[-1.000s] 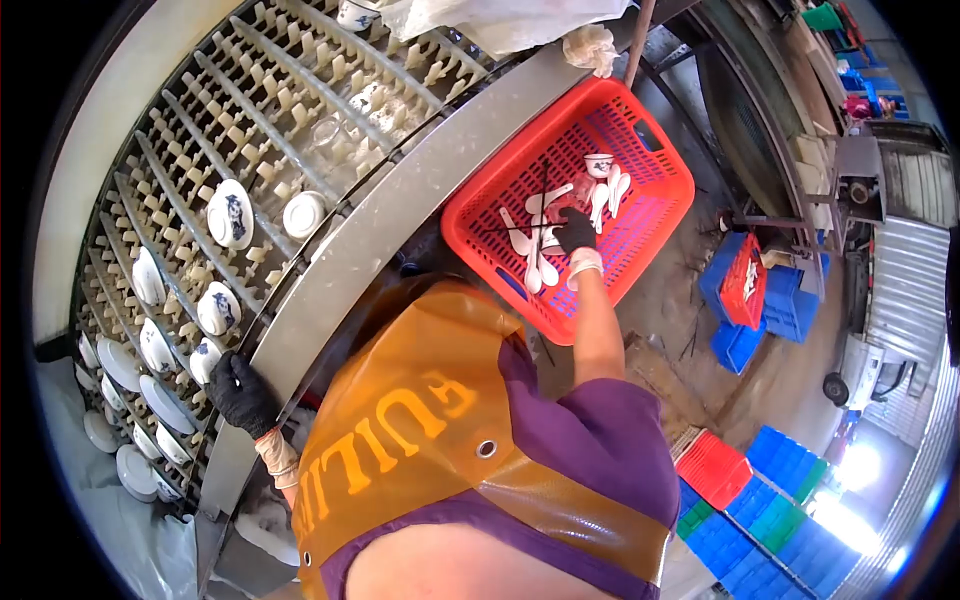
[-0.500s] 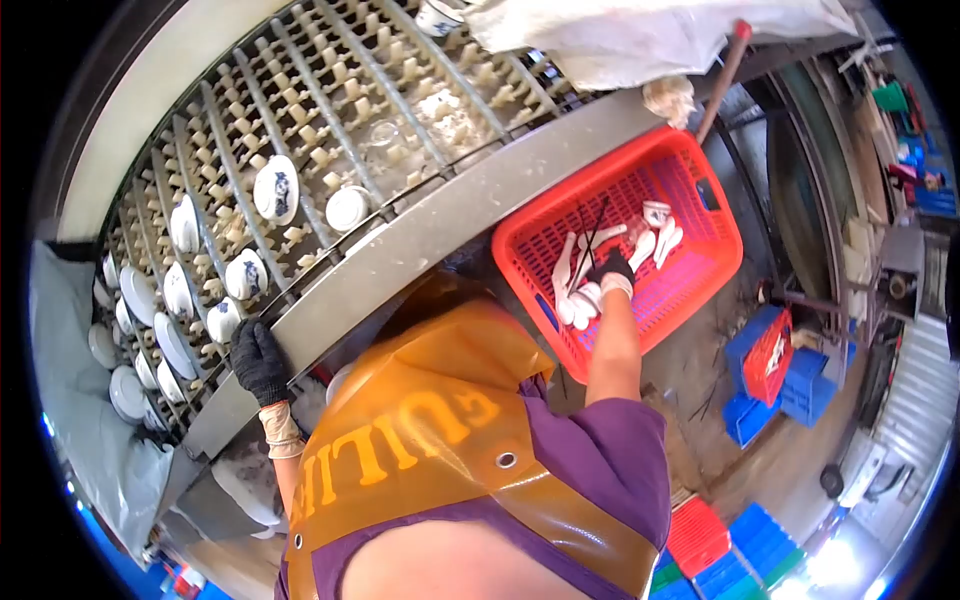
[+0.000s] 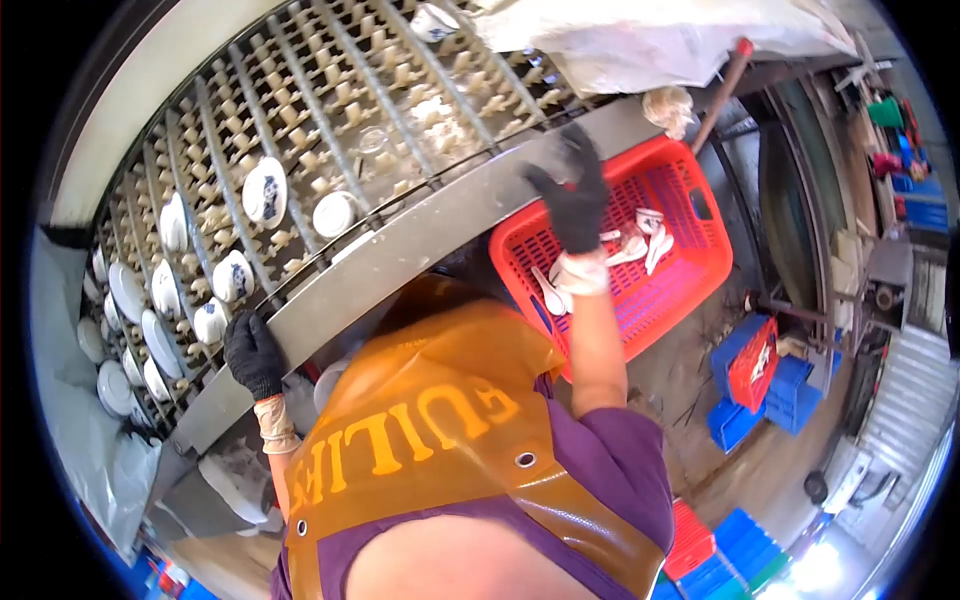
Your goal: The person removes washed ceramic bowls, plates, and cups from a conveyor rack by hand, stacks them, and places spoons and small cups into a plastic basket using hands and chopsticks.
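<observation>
Head view: right hand (image 3: 576, 203), fingers spread, over far-left side of red basket (image 3: 712, 240); spoons (image 3: 659, 250) inside, left and right. Left hand (image 3: 252, 355) at metal ledge (image 3: 430, 225) beside bowl (image 3: 210, 321), grip not discernible. Advisable: wrist clear of basket edge, spoons handled gently.

Here's the right hand (image 3: 575, 195) in its black knitted glove, smeared by motion, fingertips fuzzy! Below, it blocks part of the red plastic basket (image 3: 690, 285), and the pale cuff and forearm mask the middle, so some white spoons (image 3: 628, 250) are only partly visible. Over to the black-gloved left hand (image 3: 252, 350): its fingertips' contact can't be made out. Up top, a white plastic sheet (image 3: 650, 45) runs off the edge. Far right, a small red crate (image 3: 742, 380), contents too tiny to call! Blue crates (image 3: 735, 555) slip off the bottom.
</observation>
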The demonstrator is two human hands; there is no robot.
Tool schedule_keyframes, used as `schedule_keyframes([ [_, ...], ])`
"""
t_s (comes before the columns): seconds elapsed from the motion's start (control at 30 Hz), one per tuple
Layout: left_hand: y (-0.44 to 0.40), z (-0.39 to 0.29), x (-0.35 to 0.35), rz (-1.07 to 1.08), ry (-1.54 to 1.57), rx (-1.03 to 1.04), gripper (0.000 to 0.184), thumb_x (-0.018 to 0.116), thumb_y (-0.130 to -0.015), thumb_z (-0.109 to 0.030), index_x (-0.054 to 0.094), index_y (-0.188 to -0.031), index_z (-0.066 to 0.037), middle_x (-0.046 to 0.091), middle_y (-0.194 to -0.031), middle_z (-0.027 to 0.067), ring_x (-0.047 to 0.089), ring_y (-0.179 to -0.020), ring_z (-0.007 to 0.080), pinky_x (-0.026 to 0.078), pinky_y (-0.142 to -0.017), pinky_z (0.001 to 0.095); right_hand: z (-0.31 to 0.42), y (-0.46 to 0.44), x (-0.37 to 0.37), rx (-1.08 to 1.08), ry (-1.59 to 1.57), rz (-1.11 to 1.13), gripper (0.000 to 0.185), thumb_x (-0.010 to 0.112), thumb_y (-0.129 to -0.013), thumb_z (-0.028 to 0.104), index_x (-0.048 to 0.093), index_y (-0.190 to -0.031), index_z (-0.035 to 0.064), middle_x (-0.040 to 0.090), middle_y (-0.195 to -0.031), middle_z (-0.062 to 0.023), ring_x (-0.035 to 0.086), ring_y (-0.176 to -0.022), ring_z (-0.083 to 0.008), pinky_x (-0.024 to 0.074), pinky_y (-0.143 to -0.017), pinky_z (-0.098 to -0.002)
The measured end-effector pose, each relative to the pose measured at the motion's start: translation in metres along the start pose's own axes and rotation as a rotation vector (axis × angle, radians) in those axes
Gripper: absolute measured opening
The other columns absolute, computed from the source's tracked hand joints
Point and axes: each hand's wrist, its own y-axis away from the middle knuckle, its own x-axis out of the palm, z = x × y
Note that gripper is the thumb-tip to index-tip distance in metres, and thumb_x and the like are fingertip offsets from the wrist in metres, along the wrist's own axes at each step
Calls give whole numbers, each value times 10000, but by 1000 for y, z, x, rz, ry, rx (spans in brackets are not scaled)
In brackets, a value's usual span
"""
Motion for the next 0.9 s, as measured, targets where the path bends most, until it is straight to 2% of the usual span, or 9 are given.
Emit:
schedule_keyframes([
  [0.13,1,-5,1,-5,23,-58,275,487,-874,-218,630,-905,15,621,-897,188,582,-860,344,442,-795,409,-24,-24,92,-315,123,248,608,731,-678,234,500,-1211,55,535,-1185,-166,496,-1113,-310,362,-975,-383],
  [0.2,2,3,4,30,-99,15,301,472,-884,-241,629,-924,13,621,-913,187,578,-871,347,437,-801,414,-33,-21,108,-328,385,439,475,674,-685,263,565,-1108,76,603,-1055,-126,570,-960,-284,414,-866,-419],
  [0.27,2,-3,2,112,-102,-23,318,460,-889,-256,627,-946,9,623,-929,183,574,-878,348,434,-805,415,-35,-31,100,-377,269,269,380,650,-712,260,598,-1037,71,627,-958,-126,585,-899,-300,428,-827,-426],
  [0.43,-1,-15,4,70,-62,-36,294,465,-888,-239,624,-935,4,625,-917,176,577,-859,336,437,-785,407,-108,-15,-15,-105,260,-417,213,601,-777,155,601,-955,38,615,-869,-128,578,-813,-300,463,-750,-375],
  [0.5,-1,-18,7,86,-49,-31,285,466,-890,-230,623,-930,5,626,-906,176,580,-846,334,441,-774,402,-152,2,-74,316,678,-434,229,583,-776,175,593,-955,34,614,-946,-156,576,-864,-326,448,-787,-406],
  [0.53,-2,-22,8,90,-18,-31,274,468,-892,-219,622,-926,5,626,-889,176,582,-826,332,445,-761,396,-205,17,-101,224,891,-411,255,600,-751,181,592,-965,43,617,-932,-167,576,-871,-339,456,-774,-419],
  [0.67,-6,-33,13,85,92,11,252,479,-894,-204,618,-913,6,623,-852,178,588,-780,325,454,-728,386,-289,60,-161,833,940,-62,525,651,-700,319,532,-1175,130,594,-1030,-214,554,-995,-373,437,-858,-460],
  [0.83,-6,-31,20,71,3,30,237,492,-888,-187,617,-916,12,620,-862,177,588,-792,322,454,-739,393,-285,86,-144,963,733,-23,604,634,-722,363,433,-1276,232,503,-1207,-223,505,-1077,-412,421,-904,-456],
  [0.9,-6,-29,24,94,18,34,225,496,-882,-182,623,-912,1,615,-876,172,589,-814,322,456,-747,395,-264,80,-128,980,839,-16,586,661,-701,387,481,-1214,169,550,-1137,-223,537,-1047,-385,442,-883,-430],
])
